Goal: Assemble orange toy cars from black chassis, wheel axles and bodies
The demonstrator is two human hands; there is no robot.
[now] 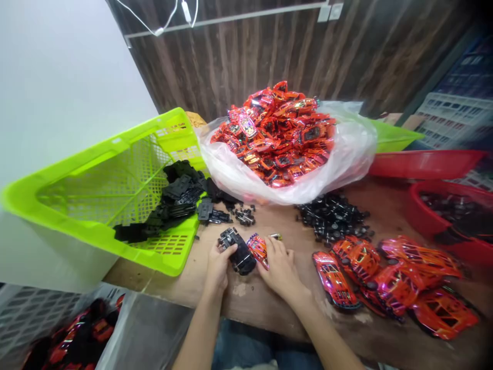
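My left hand [217,264] is closed round a black toy car chassis [238,251], held just above the wooden table [269,303]. My right hand [280,267] grips a shiny red toy car body shell [259,248] right beside the chassis, so the two parts touch between my hands. A small metallic piece [276,237] lies just beyond my right fingers.
A tipped lime-green crate [96,169] spills black chassis plates [175,200] at left. A clear bag [346,159] heaped with red shells [277,133] sits behind. Black wheel sets [333,216] and several red cars [385,277] lie to the right, near red tubs [431,164].
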